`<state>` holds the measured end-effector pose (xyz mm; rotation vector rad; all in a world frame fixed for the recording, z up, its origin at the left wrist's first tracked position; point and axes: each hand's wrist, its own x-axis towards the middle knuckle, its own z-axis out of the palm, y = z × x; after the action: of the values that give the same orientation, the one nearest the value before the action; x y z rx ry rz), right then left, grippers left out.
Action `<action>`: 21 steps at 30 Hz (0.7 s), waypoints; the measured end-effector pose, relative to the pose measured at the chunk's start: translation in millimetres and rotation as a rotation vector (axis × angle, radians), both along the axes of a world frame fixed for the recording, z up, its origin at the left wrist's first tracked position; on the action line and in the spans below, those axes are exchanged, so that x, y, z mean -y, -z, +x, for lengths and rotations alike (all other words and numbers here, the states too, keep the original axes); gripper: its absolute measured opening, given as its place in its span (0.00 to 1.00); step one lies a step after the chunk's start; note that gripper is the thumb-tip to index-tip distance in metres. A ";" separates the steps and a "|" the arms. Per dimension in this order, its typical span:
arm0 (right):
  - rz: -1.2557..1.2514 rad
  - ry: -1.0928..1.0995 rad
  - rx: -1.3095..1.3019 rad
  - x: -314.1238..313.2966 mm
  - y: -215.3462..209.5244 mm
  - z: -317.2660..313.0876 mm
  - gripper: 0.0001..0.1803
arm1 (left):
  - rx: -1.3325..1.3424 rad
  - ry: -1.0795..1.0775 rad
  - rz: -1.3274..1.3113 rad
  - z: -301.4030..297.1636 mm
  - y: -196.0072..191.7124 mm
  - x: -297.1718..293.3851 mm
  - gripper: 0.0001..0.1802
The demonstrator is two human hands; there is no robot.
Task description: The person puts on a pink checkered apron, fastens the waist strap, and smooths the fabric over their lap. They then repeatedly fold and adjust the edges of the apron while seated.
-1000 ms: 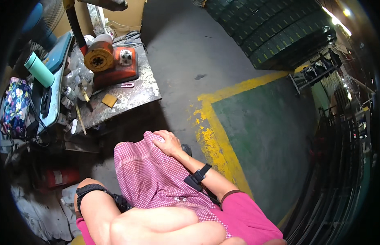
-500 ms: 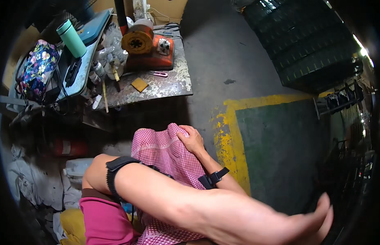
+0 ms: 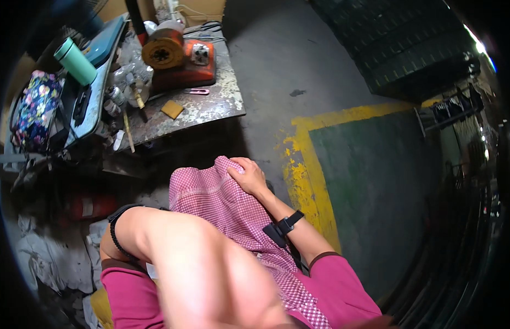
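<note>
My right hand [image 3: 248,176] rests over my knee on a pink-and-white checked apron [image 3: 214,205], fingers bent loosely along the cloth and thumb apart from them. A black strap with a small black device [image 3: 279,229] circles the right forearm. On the left, my bent left arm [image 3: 192,257] rises close in front of me, large and blurred toward the lower edge. Its hand is beyond the picture. Around that arm near the elbow sits a black band [image 3: 117,230].
A worn table [image 3: 211,112] at the upper left bears an orange machine [image 3: 192,68], a yellow square block [image 3: 172,109] and several small bottles. Beside it are a mint-green flask [image 3: 76,61] and a flowered bag [image 3: 37,112]. Dark stacked crates [image 3: 397,49] stand far right.
My left forearm has swung from the lower right toward the middle and up close, taking its hand out of the picture. My right hand stays on the knee; the view has shifted slightly.
</note>
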<state>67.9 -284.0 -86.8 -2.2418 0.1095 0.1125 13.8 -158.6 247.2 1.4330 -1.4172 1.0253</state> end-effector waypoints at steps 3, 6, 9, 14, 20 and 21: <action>0.019 0.019 -0.003 6.8 1.0 -2.2 0.24 | -0.024 -0.924 0.693 -0.3 -12.3 -27.6 0.15; -0.041 0.039 -0.086 -2.8 -17.1 -2.1 0.25 | -0.107 -0.161 0.296 92.1 53.0 -8.5 0.07; 0.001 0.001 -0.045 -0.2 -21.5 -5.4 0.24 | -0.346 -0.144 0.420 125.3 159.3 21.7 0.19; -0.182 -0.112 0.141 3.2 30.4 -5.7 0.30 | -0.634 -0.202 0.725 108.3 301.9 39.5 0.26; -0.290 -0.215 0.026 9.8 63.2 -3.7 0.31 | -0.854 -0.100 1.009 106.7 327.4 35.7 0.26; -0.333 -0.256 0.009 9.4 56.2 -3.4 0.31 | -0.846 -0.123 1.000 106.3 327.7 34.3 0.28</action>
<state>64.5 -293.4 -142.9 -2.5806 -0.1776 0.2363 120.1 -193.0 -80.5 2.2781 -1.1826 -0.3767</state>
